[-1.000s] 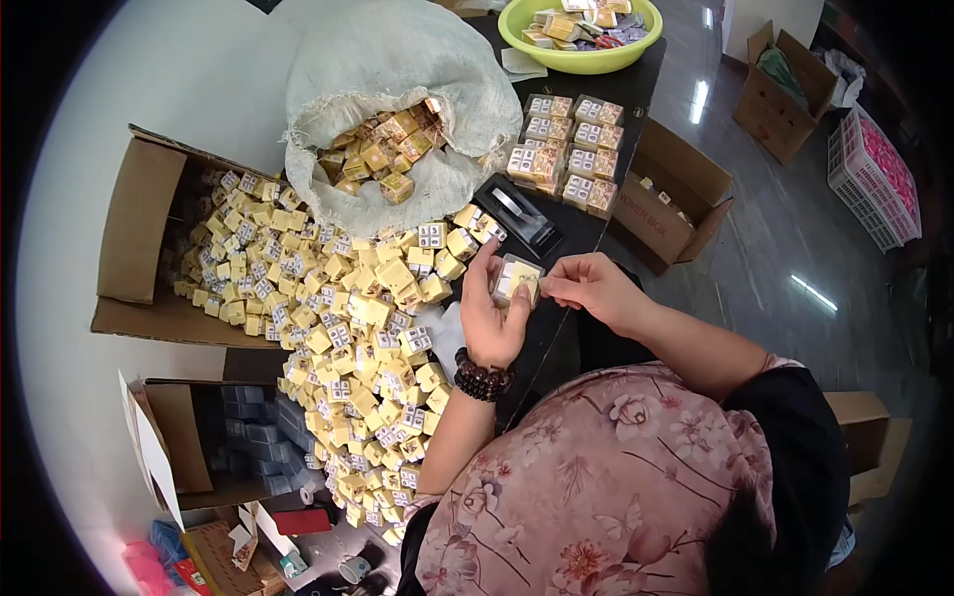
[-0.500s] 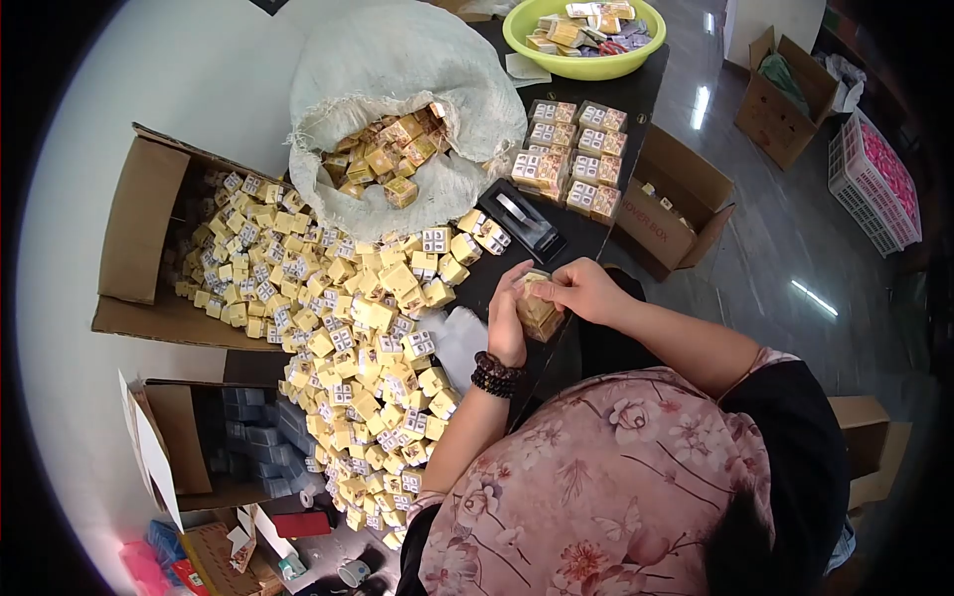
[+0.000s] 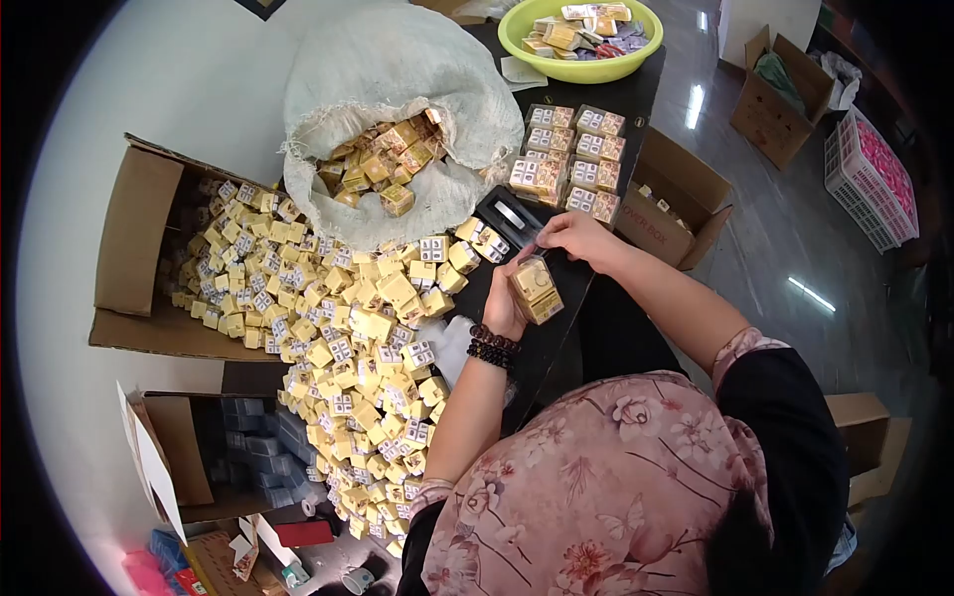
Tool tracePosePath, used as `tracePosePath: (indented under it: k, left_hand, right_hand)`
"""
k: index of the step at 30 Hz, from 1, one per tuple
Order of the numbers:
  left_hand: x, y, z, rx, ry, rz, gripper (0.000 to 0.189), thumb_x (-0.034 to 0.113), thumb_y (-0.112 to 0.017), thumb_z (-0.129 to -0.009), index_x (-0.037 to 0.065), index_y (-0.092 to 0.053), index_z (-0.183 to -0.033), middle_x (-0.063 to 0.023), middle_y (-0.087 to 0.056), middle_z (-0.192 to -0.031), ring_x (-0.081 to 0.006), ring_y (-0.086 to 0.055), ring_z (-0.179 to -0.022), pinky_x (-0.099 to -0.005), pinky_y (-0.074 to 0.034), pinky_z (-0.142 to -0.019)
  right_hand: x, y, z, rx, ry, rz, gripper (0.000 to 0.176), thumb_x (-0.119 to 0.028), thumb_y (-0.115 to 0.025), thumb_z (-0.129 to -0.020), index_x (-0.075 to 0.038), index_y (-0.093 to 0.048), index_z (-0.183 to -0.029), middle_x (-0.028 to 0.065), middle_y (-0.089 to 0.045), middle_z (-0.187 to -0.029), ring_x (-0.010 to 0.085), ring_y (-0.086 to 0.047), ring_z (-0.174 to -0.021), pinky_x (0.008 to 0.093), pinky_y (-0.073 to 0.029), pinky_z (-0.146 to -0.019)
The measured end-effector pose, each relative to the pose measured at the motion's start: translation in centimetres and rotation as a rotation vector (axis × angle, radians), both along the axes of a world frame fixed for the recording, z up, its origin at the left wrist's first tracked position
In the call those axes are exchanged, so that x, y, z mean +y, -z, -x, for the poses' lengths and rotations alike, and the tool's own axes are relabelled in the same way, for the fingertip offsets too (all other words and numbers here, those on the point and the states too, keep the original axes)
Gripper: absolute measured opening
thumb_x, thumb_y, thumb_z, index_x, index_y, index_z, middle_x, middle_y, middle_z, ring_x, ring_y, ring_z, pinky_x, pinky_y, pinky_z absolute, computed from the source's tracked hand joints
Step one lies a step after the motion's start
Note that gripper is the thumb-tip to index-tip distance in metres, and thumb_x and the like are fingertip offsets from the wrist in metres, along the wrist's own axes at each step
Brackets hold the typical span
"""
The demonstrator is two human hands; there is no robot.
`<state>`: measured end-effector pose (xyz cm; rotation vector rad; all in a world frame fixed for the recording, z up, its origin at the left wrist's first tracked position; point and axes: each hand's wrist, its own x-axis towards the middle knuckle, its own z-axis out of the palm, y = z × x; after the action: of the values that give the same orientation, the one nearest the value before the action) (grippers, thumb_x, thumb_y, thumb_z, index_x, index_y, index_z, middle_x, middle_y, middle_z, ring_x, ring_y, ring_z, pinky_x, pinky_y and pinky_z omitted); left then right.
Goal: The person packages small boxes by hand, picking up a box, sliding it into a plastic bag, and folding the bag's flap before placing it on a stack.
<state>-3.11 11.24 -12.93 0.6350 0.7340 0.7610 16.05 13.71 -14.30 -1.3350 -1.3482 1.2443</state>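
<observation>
My left hand (image 3: pixel 505 304) is closed around a clear-wrapped pack of small yellow boxes (image 3: pixel 538 292), held above the near edge of the black table. Just beyond the pack's upper end, my right hand (image 3: pixel 578 238) has thumb and fingertips pinched together. What they pinch is too small to make out; it may be a clear plastic edge of the pack. Behind the hands lies a black tray (image 3: pixel 509 221) with a pale strip in it, partly covered by my right fingers. A large heap of small yellow boxes (image 3: pixel 383 323) spreads to the left.
Finished-looking clear packs (image 3: pixel 596 175) stand in rows at the back right. A white woven sack (image 3: pixel 397 60) of boxes and a lime-green basin (image 3: pixel 581 70) are behind. Cardboard cartons (image 3: pixel 139 233) stand left; another carton (image 3: pixel 656 223) sits on the floor right.
My right hand has moved up and away from the pack's face to beyond its upper end, uncovering the pack. My left hand has shifted slightly left, still holding it.
</observation>
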Motion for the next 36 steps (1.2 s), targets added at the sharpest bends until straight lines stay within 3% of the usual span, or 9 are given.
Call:
tracePosePath:
  k: [2, 6, 8, 11, 16, 24, 28, 30, 36]
  left_hand:
    - [-0.1, -0.1, -0.1, 0.009, -0.002, -0.001, 0.052, 0.034, -0.031, -0.098, 0.005, -0.042, -0.14, -0.004, -0.063, -0.105, -0.0183, -0.064, -0.09, -0.0358, -0.055, -0.079]
    - [-0.2, -0.3, -0.1, 0.029, -0.006, -0.002, 0.053, 0.035, -0.032, -0.097, 0.005, -0.042, -0.14, -0.0035, -0.063, -0.105, -0.0181, -0.064, -0.09, -0.036, -0.055, -0.079]
    - [0.1, 0.0, -0.1, 0.027, -0.006, 0.015, 0.053, 0.036, -0.032, -0.097, 0.006, -0.043, -0.14, -0.0034, -0.063, -0.105, -0.0183, -0.064, -0.09, -0.0363, -0.055, -0.079]
    - [-0.3, -0.3, -0.1, -0.005, -0.016, 0.034, 0.053, 0.037, -0.034, -0.096, 0.006, -0.046, -0.137, -0.0044, -0.064, -0.104, -0.0196, -0.064, -0.091, -0.0371, -0.055, -0.079]
    - [-1.4, -1.1, 0.8, -0.071, -0.256, 0.007, 0.05, 0.039, -0.035, -0.095, 0.005, -0.052, -0.128, -0.007, -0.066, -0.101, -0.0216, -0.065, -0.089, -0.0391, -0.056, -0.077]
    - [-2.5, -2.3, 1.5, -0.128, -0.283, 0.101, 0.05, 0.045, -0.036, -0.093, 0.01, -0.054, -0.123, -0.0067, -0.066, -0.1, -0.0246, -0.066, -0.083, -0.0406, -0.056, -0.063]
    - [-2.9, -3.7, 2.4, -0.13, -0.313, 0.059, 0.053, 0.05, -0.035, -0.092, 0.013, -0.053, -0.126, -0.0072, -0.066, -0.099, -0.0253, -0.066, -0.083, -0.0413, -0.055, -0.059]
    - [-3.2, -3.8, 2.6, -0.133, -0.349, 0.032, 0.056, 0.051, -0.034, -0.092, 0.013, -0.052, -0.128, -0.0076, -0.066, -0.099, -0.0259, -0.066, -0.083, -0.0419, -0.054, -0.058]
    - [-4.0, -4.8, 1.7, -0.26, -0.343, 0.05, 0.057, 0.052, -0.034, -0.092, 0.012, -0.052, -0.129, -0.0081, -0.065, -0.107, -0.0292, -0.064, -0.093, -0.0459, -0.053, -0.073]
  right_hand:
    - [-0.7, -1.8, -0.6, 0.619, 0.082, 0.439, 0.013, -0.016, -0.07, -0.081, -0.003, -0.067, -0.081, 0.0005, -0.058, -0.068, 0.0108, -0.053, -0.062, 0.0276, -0.043, -0.055]
    - [-3.4, -1.6, -0.8, 0.458, 0.039, 0.398, 0.012, -0.016, -0.067, -0.084, -0.005, -0.067, -0.08, 0.0004, -0.059, -0.069, 0.0094, -0.052, -0.06, 0.0246, -0.041, -0.053]
    - [-4.4, -0.5, -0.2, 0.201, 0.099, 0.327, 0.012, -0.015, -0.066, -0.085, -0.004, -0.067, -0.081, 0.002, -0.062, -0.072, 0.0098, -0.052, -0.06, 0.0249, -0.041, -0.052]
    - [-4.7, 1.4, 0.0, 0.255, 0.125, 0.33, 0.013, -0.015, -0.065, -0.086, -0.003, -0.067, -0.081, 0.0019, -0.062, -0.074, 0.0099, -0.053, -0.06, 0.0244, -0.042, -0.051]
    - [-6.8, 0.9, 0.1, 0.408, 0.137, 0.291, 0.013, -0.014, -0.063, -0.087, -0.002, -0.066, -0.084, 0.0024, -0.063, -0.074, 0.0094, -0.055, -0.062, 0.0246, -0.043, -0.049]
    - [-5.2, 1.4, 0.7, 0.147, 0.165, 0.36, 0.011, -0.014, -0.062, -0.087, -0.003, -0.065, -0.086, 0.0012, -0.061, -0.072, 0.0092, -0.056, -0.063, 0.0239, -0.042, -0.049]
    - [-7.5, 0.8, 0.7, 0.325, 0.154, 0.277, 0.011, -0.014, -0.062, -0.088, -0.003, -0.065, -0.086, 0.0001, -0.06, -0.073, 0.008, -0.055, -0.063, 0.0227, -0.041, -0.052]
    - [-9.8, -0.9, 1.2, 0.684, 0.008, 0.15, 0.011, -0.014, -0.061, -0.088, -0.004, -0.066, -0.087, -0.0018, -0.059, -0.073, 0.0064, -0.052, -0.064, 0.0211, -0.039, -0.056]
    - [-11.2, -6.4, 3.9, 0.509, -0.098, 0.113, 0.023, -0.024, -0.066, -0.089, -0.005, -0.064, -0.076, -0.0009, -0.063, -0.074, 0.005, -0.049, -0.065, 0.0212, -0.036, -0.059]
